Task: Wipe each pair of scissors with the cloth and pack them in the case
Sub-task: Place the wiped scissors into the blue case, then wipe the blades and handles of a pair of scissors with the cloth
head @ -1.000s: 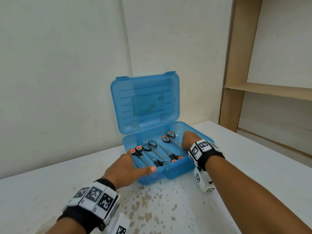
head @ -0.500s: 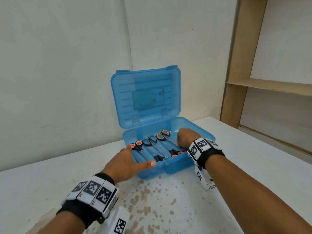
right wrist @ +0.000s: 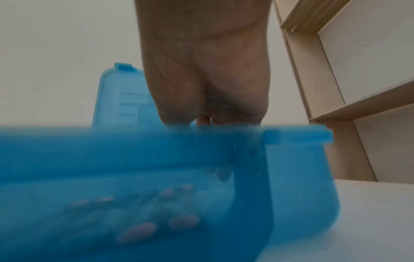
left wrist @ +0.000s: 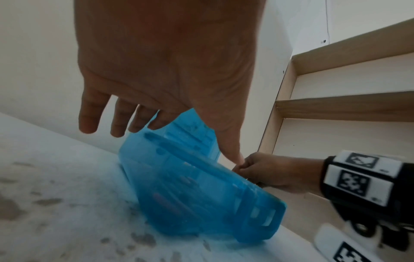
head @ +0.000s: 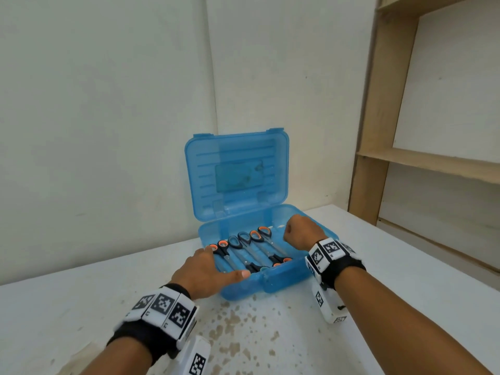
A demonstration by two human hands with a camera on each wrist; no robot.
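A blue see-through case (head: 281,282) stands open on the table, its lid (head: 238,171) upright. Several scissors (head: 251,250) with black, orange and grey handles lie side by side inside. My left hand (head: 205,272) rests on the case's front left corner with fingers straight and the thumb along the front rim; from the left wrist its fingers (left wrist: 116,124) hang over the case (left wrist: 201,195). My right hand (head: 300,234) is curled over the right rim, with fingers hooked inside (left wrist: 268,172). Through the blurred wall (right wrist: 134,159) scissor handles (right wrist: 139,230) show faintly. No cloth is in view.
The white table (head: 405,280) carries brown stains (head: 243,334) just in front of the case. A wooden shelf unit (head: 433,163) stands at the right, beyond the table's edge. A plain wall rises close behind the case.
Both hands keep their places on the case. The case looks slightly shifted on the table, and the head view has tilted a little.
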